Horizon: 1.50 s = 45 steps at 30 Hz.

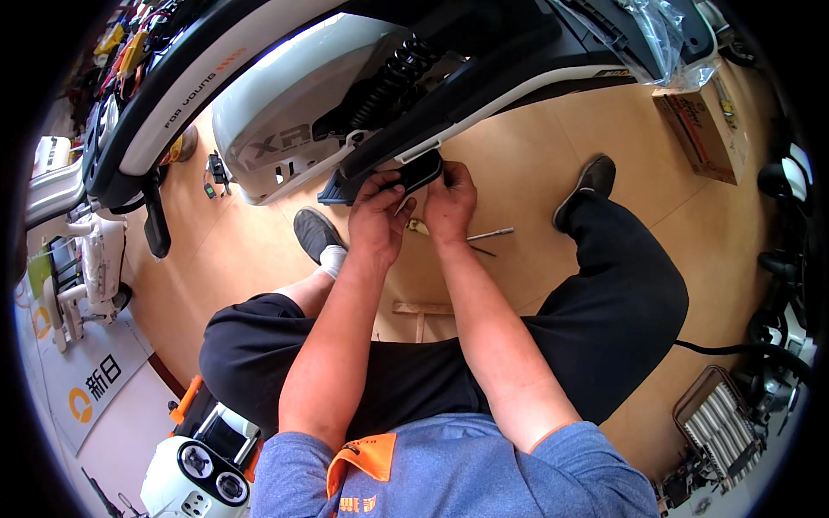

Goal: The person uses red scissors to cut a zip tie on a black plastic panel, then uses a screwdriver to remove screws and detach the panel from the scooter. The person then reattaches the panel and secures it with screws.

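Both hands up at the scooter (285,129), lying on its side on the floor (535,164). Left hand (378,217) & right hand (449,200) each closed round the black footrest (420,170) sticking out from the scooter's underside, fingers wrapped on it. Screwdriver (484,234) lies on floor just beside right wrist. Cardboard box (701,129) well apart, far right

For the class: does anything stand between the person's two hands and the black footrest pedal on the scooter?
Nothing visible: the left hand and right hand already grip the black flat footrest pedal under the white-and-black scooter body.
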{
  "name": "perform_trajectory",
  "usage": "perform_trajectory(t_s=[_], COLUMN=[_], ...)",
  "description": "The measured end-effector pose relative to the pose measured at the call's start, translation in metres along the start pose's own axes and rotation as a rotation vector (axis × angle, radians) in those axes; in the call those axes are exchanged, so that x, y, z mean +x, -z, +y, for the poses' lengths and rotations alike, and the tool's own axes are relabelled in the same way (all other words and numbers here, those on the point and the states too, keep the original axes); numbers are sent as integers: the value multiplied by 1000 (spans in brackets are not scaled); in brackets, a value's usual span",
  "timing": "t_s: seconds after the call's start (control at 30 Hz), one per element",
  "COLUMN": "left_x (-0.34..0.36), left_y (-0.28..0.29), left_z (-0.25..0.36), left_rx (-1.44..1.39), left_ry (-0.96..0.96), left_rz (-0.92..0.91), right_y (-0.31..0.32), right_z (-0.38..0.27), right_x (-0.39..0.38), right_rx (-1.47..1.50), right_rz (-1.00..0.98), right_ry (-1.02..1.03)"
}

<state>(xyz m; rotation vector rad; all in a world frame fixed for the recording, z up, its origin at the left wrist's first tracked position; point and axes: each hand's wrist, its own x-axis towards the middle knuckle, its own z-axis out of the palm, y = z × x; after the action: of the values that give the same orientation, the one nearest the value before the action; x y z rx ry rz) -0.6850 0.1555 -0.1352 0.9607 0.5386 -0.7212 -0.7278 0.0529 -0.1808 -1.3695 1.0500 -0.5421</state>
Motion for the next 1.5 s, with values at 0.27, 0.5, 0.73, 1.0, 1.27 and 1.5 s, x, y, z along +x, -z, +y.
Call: perform_trajectory(t_s=[0.27, 0.5, 0.73, 1.0, 1.27, 1.5], left_x=[3, 5, 5, 6, 0, -1], left_y=[-1, -3, -6, 1, 0, 2], left_z=[2, 1, 4, 1, -1, 1], left_rx=[16, 14, 2, 43, 86, 71], left_ry=[-19, -46, -68, -56, -97, -103], left_rz=[3, 6, -21, -28, -29, -58], right_y=[4, 12, 14, 5, 9, 13], right_z=[2, -2, -3, -3, -4, -11], right_x=[3, 7, 13, 8, 7, 9], right_rx=[-198, -415, -427, -96, -116, -304], right_rz=[-84, -153, -214, -56, -54, -152], right_ry=[165, 332, 267, 108, 66, 118])
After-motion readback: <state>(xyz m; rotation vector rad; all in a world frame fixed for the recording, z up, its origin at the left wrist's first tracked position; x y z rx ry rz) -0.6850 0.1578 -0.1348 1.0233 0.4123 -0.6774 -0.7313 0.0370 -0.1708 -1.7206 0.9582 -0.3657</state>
